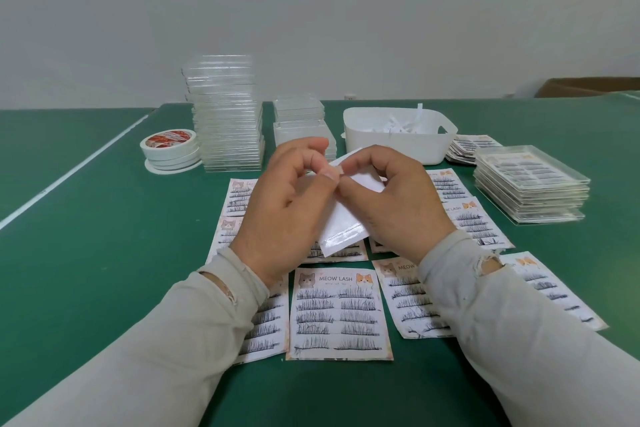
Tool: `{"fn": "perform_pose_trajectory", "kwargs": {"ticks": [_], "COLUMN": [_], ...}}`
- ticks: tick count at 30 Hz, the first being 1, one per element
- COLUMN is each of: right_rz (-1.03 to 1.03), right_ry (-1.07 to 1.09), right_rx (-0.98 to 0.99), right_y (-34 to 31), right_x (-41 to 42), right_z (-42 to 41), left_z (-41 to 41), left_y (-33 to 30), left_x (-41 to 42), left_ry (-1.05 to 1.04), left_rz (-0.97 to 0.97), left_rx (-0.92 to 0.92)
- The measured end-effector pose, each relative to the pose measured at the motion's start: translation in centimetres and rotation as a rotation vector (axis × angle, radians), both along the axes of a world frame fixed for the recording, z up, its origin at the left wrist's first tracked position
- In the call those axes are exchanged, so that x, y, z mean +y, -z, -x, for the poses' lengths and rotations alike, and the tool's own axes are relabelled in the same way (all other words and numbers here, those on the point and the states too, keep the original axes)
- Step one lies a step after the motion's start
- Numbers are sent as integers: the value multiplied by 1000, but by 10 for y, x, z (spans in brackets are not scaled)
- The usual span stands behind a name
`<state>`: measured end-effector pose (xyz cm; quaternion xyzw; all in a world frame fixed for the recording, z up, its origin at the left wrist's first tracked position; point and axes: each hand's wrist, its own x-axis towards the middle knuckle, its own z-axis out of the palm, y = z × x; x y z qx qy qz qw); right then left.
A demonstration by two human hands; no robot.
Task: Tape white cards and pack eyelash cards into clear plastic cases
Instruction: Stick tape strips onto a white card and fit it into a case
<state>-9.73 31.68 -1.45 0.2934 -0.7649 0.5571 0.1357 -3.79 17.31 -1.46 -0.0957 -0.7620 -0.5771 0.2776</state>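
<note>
Pinching white card — both hands' fingers

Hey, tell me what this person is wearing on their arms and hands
Both arms wear long, pale grey-beige knit sleeves down to the wrists. The right sleeve has a frayed hole near its cuff; the left sleeve has a worn, ragged cuff edge. The left hand and right hand are bare: no gloves, rings or watch show.

Packing workshop: green worktable, stacked clear cases, tape rolls.
</note>
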Motion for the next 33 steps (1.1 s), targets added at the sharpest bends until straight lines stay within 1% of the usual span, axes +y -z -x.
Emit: {"fn": "perform_pose_trajectory", "kwargs": {"ticks": [2,4,7,9,10,13,16,19,21,24,26,28,30,33], "right_rz": [21,34,127,227,260,331,404,537,610,656,610,461,216,-154], "right_ry": [-8,-9,33,77,85,58,44,174,256,279,292,348,420,517], "right_rx": [9,12,-52,-131,-162,-230,-306,-405,-419,-388,-328,-249,-184,-171], "right_y": [0,-1,-1,-2,-2,-3,-5,-12,-17,-30,-48,-68,-83,-84], "right_x": [-1,-1,-1,1,3,5,4,12,19,29,39,50,58,64], "right_z": [0,1,3,6,7,8,6,10,10,13,28,56,87,131], "left_z": [-2,-3,-1,2,3,7,10,13,13,14,16,17,18,19], "left_y": [0,1,3,2,2,3,8,11,10,8,8,9,9,11], "left_x": [1,1,1,0,-1,-3,-6,-7,-8,-12,-14,-15,-15,-16], "left_ry": [3,-2,-93,-165,-154,-13,3,-17,-41,-78,-109,-121,-128,-121], "left_rz": [104,108,42,-18,-64,-218,-290,-366,-403,-434,-441,-456,-460,-451], "left_rx": [3,-2,-43,-146,-215,-379,-408,-423,-422,-363,-330,-314,-301,-296]}}
